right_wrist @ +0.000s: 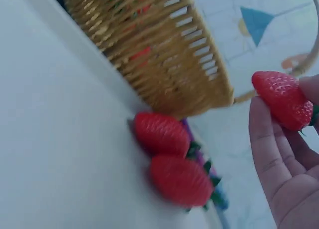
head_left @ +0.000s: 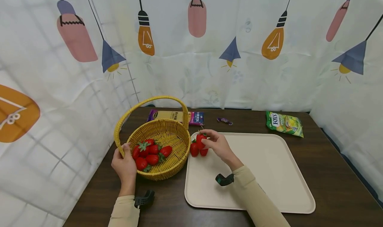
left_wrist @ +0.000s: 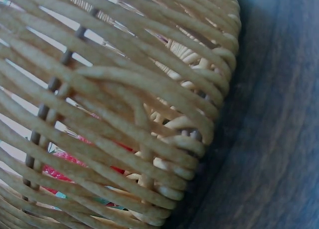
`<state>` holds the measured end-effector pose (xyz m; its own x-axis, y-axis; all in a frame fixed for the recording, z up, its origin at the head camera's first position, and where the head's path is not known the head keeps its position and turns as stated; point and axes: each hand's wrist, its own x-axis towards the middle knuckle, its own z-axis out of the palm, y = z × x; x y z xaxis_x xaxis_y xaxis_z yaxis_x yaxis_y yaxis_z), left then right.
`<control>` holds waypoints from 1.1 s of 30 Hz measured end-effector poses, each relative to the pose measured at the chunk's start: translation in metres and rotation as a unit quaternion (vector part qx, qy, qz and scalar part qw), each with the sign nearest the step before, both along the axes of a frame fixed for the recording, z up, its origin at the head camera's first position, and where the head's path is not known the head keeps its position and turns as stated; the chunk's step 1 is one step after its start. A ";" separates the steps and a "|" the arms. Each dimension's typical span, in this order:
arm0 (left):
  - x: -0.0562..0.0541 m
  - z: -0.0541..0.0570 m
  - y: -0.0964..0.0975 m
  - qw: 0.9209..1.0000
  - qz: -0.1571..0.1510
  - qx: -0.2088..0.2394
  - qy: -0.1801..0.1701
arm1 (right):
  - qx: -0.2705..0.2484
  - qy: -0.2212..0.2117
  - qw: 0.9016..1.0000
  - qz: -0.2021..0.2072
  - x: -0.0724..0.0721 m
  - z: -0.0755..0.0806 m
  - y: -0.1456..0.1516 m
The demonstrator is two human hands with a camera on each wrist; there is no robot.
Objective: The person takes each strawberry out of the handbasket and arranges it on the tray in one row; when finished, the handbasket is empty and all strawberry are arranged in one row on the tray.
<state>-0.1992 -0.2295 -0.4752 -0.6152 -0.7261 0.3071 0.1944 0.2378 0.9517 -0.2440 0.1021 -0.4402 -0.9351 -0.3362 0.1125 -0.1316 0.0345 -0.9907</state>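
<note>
A yellow wicker basket (head_left: 176,153) with a tall arched handle holds several red strawberries (head_left: 152,159). My left hand (head_left: 125,167) grips its left side where the handle meets the rim; the left wrist view shows only the basket's woven wall (left_wrist: 114,99) close up, not the hand. Over the left edge of the beige tray (head_left: 251,173), my right hand (head_left: 219,146) pinches one strawberry (right_wrist: 283,99) between thumb and fingers. Just below that berry, two more strawberries (right_wrist: 172,159) lie side by side on the tray, close to the basket.
Behind the basket lies a purple and yellow snack packet (head_left: 195,118). A small purple wrapped candy (head_left: 224,121) is at the back, and a green Fox's bag (head_left: 285,123) sits at the back right. A printed curtain (head_left: 185,70) hangs behind the dark wooden table (head_left: 335,173).
</note>
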 end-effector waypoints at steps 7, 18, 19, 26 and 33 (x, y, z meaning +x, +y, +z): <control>-0.001 -0.001 -0.001 1.000 0.005 0.001 -0.001 | -0.042 0.017 0.997 -0.059 -0.017 -0.030 0.017; 0.000 0.000 0.000 1.000 0.000 -0.001 -0.001 | -0.043 -0.010 0.993 -0.111 -0.018 -0.044 0.049; 0.000 0.000 0.000 1.000 0.001 -0.001 0.000 | -0.041 -0.013 0.993 -0.107 -0.018 -0.045 0.051; 0.001 -0.001 0.000 1.000 0.003 -0.004 -0.001 | -0.021 -0.029 0.992 -0.125 -0.014 -0.051 0.060; -0.001 -0.001 -0.001 1.000 0.004 -0.002 0.005 | 0.065 0.012 0.987 -0.148 -0.015 -0.059 0.057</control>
